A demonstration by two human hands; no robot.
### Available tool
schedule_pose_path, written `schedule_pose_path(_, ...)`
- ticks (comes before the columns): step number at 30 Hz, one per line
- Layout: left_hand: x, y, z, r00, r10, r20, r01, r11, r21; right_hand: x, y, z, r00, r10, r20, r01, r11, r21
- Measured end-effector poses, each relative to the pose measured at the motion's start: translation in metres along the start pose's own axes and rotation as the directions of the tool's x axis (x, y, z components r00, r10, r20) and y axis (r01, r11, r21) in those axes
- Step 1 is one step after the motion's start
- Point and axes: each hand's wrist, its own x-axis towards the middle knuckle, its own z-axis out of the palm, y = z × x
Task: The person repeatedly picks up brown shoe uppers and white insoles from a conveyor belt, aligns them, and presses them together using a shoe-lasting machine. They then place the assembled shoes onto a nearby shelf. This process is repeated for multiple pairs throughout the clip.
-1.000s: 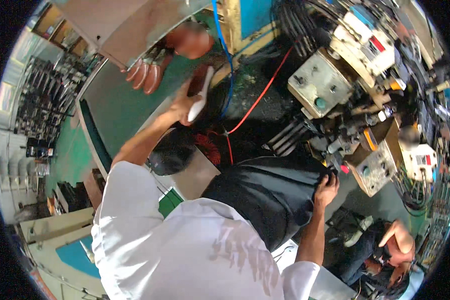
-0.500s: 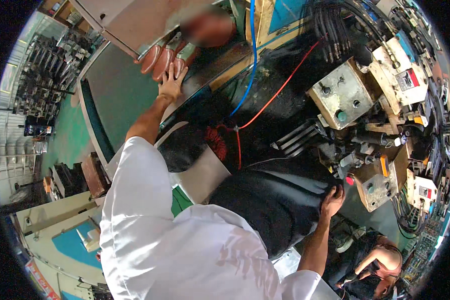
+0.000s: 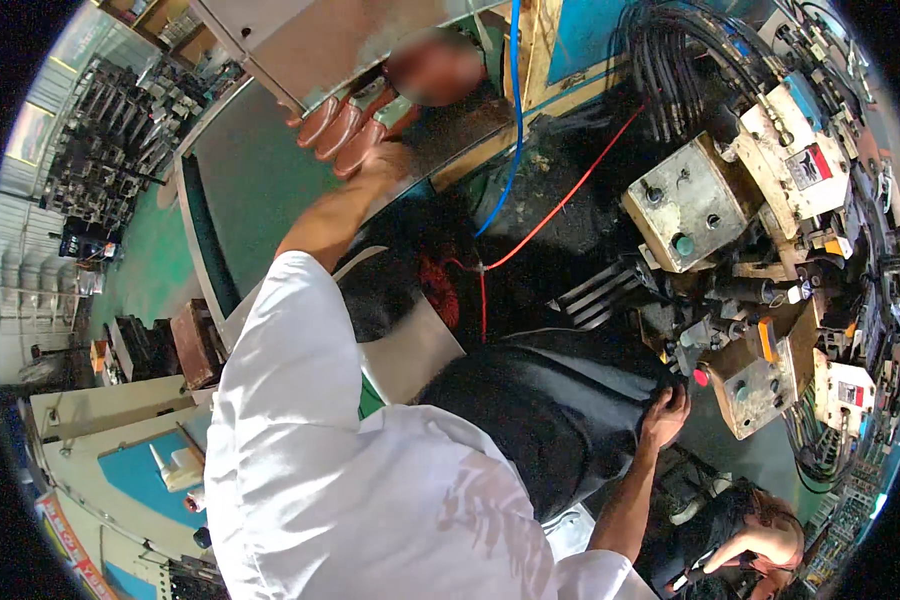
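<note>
L. hand (image 3: 385,168), blurred, grip indeterminable, is at brown shoe-like pcs. (image 3: 356,148) lined up on green-grey worktop (image 3: 270,165), R. hand (image 3: 664,416) rests loosely on black cloth (image 3: 560,410), and I note pcs. grouped, remaining qty. unclear.

A blue hose (image 3: 519,100) and a red cord (image 3: 568,201) run near a metal control box (image 3: 688,208).

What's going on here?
A seated person in a white top has the left hand, motion-blurred, at a row of reddish-brown shoe-shaped pieces; whether it grips one can't be told. The right hand rests on the black covering over the lap, near the knee. Control boxes stand to the right, and a co-worker bends over at lower right.
</note>
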Motion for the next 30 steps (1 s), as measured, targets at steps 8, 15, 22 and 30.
schedule_pose_path(8,-0.087,0.293,-0.143,0.555,0.810,-0.189,-0.826,0.511,-0.236,-0.038,0.031,-0.016,0.982,0.187,0.026,-0.187,0.943,0.274)
schedule_pose_path(15,-0.286,0.488,-0.182,0.031,0.940,-0.339,-0.896,-0.124,-0.427,-0.208,0.065,-0.105,0.877,0.314,-0.362,-0.328,0.944,0.024)
schedule_pose_path(22,-0.409,0.562,-0.080,-0.417,0.908,-0.051,-0.860,-0.411,-0.303,-0.639,0.012,-0.080,0.027,0.922,-0.386,-0.995,-0.010,-0.095)
schedule_pose_path(30,-0.402,0.557,-0.075,-0.381,0.904,-0.195,-0.770,-0.427,-0.474,-0.714,-0.216,-0.007,-0.835,0.546,-0.068,-0.549,-0.835,0.039)
